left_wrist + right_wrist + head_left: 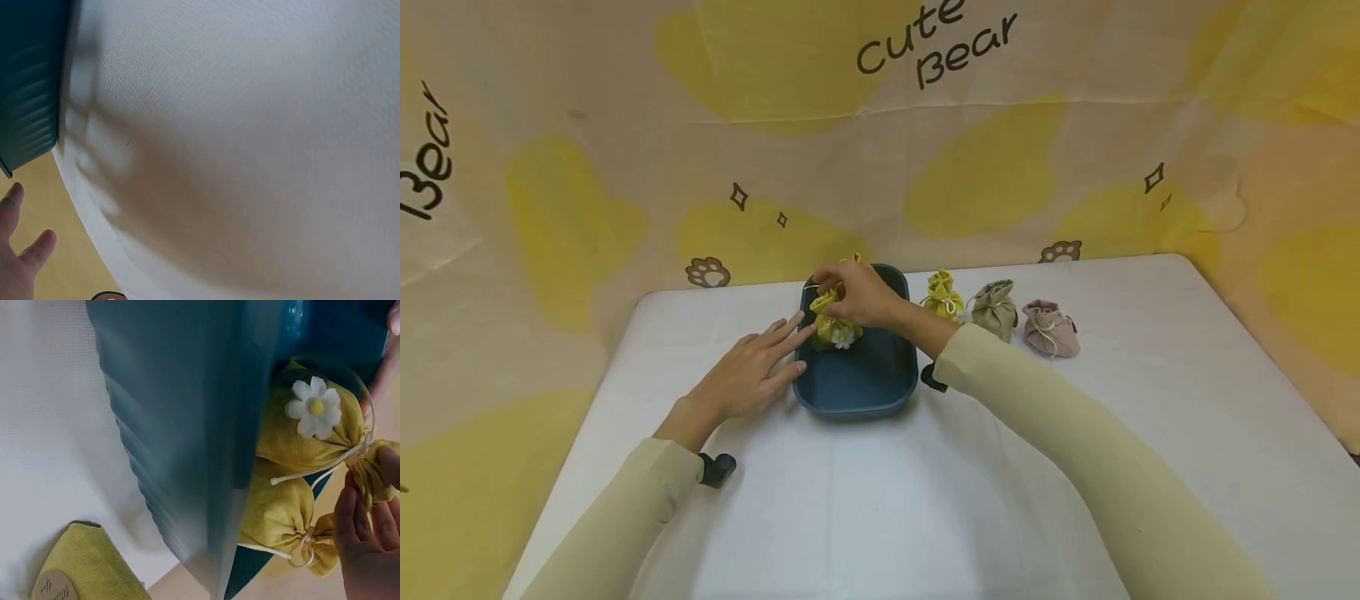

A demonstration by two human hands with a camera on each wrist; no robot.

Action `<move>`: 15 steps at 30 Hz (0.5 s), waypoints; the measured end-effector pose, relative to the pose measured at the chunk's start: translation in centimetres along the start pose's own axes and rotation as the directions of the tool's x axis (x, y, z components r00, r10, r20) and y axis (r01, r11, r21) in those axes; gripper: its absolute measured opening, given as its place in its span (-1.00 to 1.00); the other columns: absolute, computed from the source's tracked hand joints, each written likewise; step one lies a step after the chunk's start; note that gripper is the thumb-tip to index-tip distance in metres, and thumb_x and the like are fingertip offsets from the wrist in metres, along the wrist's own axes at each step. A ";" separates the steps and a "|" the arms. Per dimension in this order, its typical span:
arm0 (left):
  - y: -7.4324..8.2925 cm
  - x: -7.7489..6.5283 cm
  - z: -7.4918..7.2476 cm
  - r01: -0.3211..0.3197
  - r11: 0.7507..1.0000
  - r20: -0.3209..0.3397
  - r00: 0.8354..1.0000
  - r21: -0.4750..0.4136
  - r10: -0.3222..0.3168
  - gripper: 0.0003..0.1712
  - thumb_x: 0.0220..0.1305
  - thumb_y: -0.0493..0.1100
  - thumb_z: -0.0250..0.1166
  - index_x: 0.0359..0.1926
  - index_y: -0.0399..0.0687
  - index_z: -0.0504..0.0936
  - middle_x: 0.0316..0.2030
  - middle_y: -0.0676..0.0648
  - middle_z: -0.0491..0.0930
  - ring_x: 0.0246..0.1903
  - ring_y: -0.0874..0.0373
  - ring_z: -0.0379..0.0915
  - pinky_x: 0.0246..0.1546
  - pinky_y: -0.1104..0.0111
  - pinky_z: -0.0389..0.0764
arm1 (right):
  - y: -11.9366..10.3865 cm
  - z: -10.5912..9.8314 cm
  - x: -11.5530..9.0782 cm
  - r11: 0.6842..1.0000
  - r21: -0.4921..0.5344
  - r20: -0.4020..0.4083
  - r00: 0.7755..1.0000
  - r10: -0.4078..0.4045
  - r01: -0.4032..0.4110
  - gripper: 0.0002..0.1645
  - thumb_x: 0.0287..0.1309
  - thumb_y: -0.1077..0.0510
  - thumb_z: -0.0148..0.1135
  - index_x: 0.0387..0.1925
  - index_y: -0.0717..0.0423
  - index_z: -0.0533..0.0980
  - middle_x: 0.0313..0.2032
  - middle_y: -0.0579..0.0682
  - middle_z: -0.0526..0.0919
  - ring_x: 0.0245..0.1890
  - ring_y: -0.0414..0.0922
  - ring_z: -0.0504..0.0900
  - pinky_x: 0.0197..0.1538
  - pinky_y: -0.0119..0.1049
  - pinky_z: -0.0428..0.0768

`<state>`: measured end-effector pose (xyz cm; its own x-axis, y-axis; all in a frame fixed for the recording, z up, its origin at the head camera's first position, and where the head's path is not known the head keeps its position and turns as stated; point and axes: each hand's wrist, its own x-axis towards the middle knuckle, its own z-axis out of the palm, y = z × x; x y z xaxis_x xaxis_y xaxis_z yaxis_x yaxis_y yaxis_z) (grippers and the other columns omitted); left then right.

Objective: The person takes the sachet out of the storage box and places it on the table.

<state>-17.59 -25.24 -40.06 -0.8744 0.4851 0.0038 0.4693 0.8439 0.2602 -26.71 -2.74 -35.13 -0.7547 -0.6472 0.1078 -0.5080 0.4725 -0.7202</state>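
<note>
A yellow drawstring pouch (pixel 827 332) with a white fabric flower sits in the dark blue bin (pixel 859 390). My right hand (pixel 867 293) pinches the gathered neck of this pouch, which shows closely in the right wrist view. Behind it in the bin lies a second yellow pouch (pixel 278 503), mostly covered by my hand in the head view. My left hand (pixel 751 367) has its fingers spread at the bin's left rim. The left wrist view shows only part of that hand beside the bin's ribbed outer wall (pixel 28 94).
Right of the bin, a yellow pouch (pixel 943 296), a grey-green pouch (pixel 996 312) and a pink pouch (pixel 1051 329) stand in a row on the white table (pixel 850 508). A patterned yellow and cream cloth (pixel 820 158) hangs behind the table.
</note>
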 end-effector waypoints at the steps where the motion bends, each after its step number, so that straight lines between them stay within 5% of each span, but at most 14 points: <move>1: 0.0 0.0 0.0 0.001 1.000 0.001 1.000 -0.003 -0.001 -0.31 0.53 0.18 -0.02 0.57 0.21 0.11 0.57 0.04 -0.09 0.50 -0.15 -0.04 0.37 -0.16 0.12 | 0.0 0.0 0.0 1.000 0.009 -0.009 1.000 -0.005 0.006 -0.45 0.19 0.32 0.38 0.22 0.29 0.48 0.02 0.12 0.69 0.02 -0.02 0.65 0.06 -0.31 0.60; 15: -0.1 0.1 -0.1 0.000 1.000 0.021 1.000 -0.009 0.000 -0.29 0.53 0.25 -0.10 0.57 0.20 0.08 0.57 0.05 -0.12 0.51 -0.13 -0.09 0.38 -0.13 0.10 | -0.8 -1.6 -1.4 0.995 0.039 -0.067 0.994 -0.090 0.093 -0.57 0.18 0.32 0.38 0.11 0.23 0.57 -0.08 0.03 0.73 -0.14 -0.14 0.68 -0.08 -0.35 0.59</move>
<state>-17.69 -25.31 -40.00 -0.8715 0.4902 -0.0161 0.4685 0.8417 0.2684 -25.88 -1.26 -33.57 -0.7318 -0.6457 0.2182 -0.5596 0.3863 -0.7332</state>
